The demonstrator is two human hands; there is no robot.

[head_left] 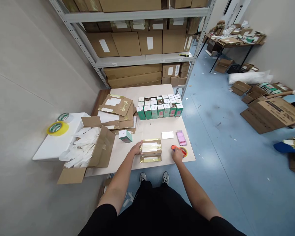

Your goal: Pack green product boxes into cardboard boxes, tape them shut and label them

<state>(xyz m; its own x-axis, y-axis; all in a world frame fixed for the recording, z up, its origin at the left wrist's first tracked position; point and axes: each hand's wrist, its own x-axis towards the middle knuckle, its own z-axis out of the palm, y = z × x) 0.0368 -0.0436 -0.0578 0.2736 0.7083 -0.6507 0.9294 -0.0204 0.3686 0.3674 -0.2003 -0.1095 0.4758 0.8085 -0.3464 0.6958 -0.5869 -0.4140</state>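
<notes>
In the head view, a small cardboard box (151, 150) with clear tape across it lies at the table's front edge. My left hand (137, 148) is closed on its left side. To the right of the box, my right hand (177, 155) grips an orange tape dispenser (173, 147) low over the tabletop; a yellow roll shows at its right end. A white card (167, 135) lies just beyond, beside a pink, pixelated object (181, 138). One green-and-white carton (125, 136) rests behind the box, to the left.
Rows of green-and-white cartons (153, 111) stand at the table's back right. Flattened cardboard (118, 106) is piled back left. An open carton (104, 144) of white paper strips and a yellow tape roll (57, 128) are at left. Shelving (145, 60) stands behind; boxes (272, 113) lie on the right floor.
</notes>
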